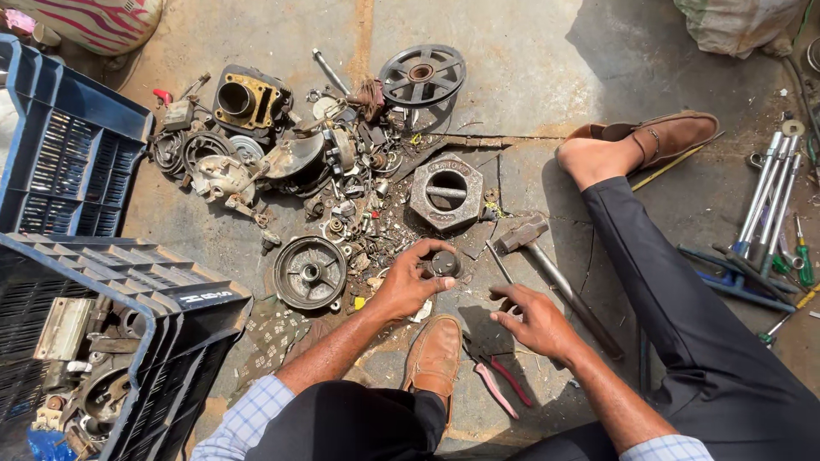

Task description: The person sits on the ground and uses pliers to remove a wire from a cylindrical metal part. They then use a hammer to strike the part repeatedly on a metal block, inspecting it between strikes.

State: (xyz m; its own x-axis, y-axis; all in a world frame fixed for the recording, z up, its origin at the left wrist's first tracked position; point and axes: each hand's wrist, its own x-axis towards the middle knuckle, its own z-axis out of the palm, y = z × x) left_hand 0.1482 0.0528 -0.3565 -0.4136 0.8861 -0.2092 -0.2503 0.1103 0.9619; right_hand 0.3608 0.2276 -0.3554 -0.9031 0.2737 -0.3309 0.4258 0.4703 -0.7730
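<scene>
Left hand [408, 286] reaches forward, fingers curled, pinching a small dark round metal part [444, 263] above the cracked concrete floor [530, 60]; right hand [534, 320] hovers palm-down, empty, fingers loosely spread

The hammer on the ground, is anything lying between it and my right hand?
Nothing visible lies in the way. The right hand hovers open just left of the hammer, whose handle runs diagonally past it on bare concrete. A thin metal rod lies above the hand, and the pliers below it, both off that line.
</scene>
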